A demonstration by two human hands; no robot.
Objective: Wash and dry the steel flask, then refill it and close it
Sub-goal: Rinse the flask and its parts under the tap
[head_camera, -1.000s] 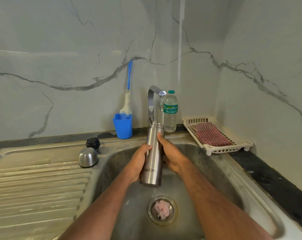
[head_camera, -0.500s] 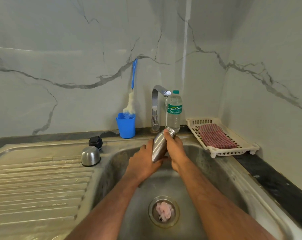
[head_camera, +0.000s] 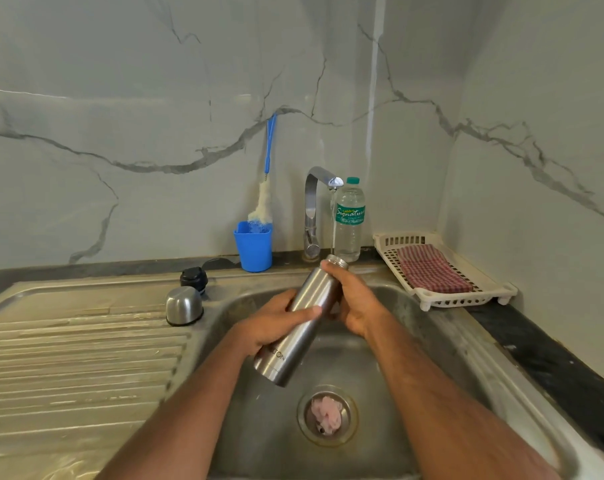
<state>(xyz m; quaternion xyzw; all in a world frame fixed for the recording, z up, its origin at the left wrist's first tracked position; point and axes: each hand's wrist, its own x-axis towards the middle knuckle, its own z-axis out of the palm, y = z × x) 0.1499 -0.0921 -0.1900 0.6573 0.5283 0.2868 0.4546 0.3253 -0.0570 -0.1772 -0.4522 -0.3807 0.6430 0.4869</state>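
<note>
- The steel flask [head_camera: 302, 323] is held over the sink [head_camera: 449, 337], under the running tap [head_camera: 323, 178].
- Its left hand [head_camera: 276, 323] wraps the middle of the body; the right hand [head_camera: 354, 303] clasps the shoulder just below the open neck.
- Wet polished steel — rigid, probably slippery and not heavy, so the mid-body grip looks safest.
- Its long axis tilts: mouth up and away to the right, base down toward the person.
</note>
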